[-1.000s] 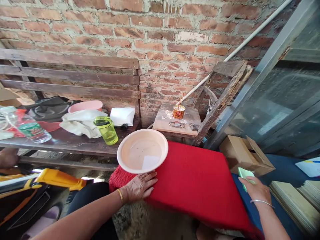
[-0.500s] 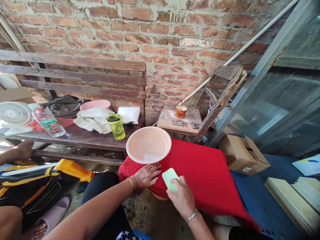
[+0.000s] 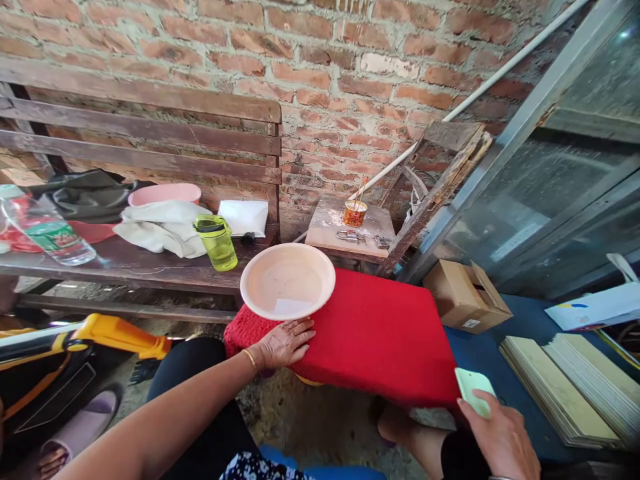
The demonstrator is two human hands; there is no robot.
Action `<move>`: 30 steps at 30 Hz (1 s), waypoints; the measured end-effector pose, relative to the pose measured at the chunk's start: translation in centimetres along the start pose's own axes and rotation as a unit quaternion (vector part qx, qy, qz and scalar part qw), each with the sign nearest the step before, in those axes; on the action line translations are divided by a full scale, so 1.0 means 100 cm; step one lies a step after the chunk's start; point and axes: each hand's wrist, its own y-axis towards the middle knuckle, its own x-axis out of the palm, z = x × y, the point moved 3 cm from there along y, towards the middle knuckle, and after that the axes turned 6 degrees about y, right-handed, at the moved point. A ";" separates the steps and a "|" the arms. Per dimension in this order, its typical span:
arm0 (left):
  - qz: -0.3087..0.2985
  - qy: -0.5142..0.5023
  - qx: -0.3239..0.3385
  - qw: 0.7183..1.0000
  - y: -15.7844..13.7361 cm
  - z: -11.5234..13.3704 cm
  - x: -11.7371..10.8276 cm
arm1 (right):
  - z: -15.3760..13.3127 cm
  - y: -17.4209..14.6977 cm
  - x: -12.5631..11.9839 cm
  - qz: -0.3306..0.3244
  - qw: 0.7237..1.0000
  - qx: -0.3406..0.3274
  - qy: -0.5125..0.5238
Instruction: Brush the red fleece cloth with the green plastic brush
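Soft daylight; small glare on glass; floor dim; edges stretched.

Smooth plastic basin, matt red cloth, smooth plastic-looking slab near right, wooden bench left, rough brick wall

Just the one head cam, facing forward and down. Pretty close to the basin, wall further back.

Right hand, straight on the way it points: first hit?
Likely the red cloth, its edge just past the green block in the right hand. Height is unclear; it might pass above.
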 end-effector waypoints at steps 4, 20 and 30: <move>0.005 0.007 0.004 1.000 -0.001 0.000 -0.001 | -0.091 -0.035 0.034 -0.052 0.990 -0.108 0.071; 0.037 0.090 0.045 0.994 -0.009 -0.009 0.002 | 0.047 -0.022 -0.005 0.076 0.995 0.061 -0.021; -0.028 0.117 0.044 0.992 -0.008 -0.007 -0.004 | -0.115 -0.071 0.050 -0.146 0.970 -0.168 0.101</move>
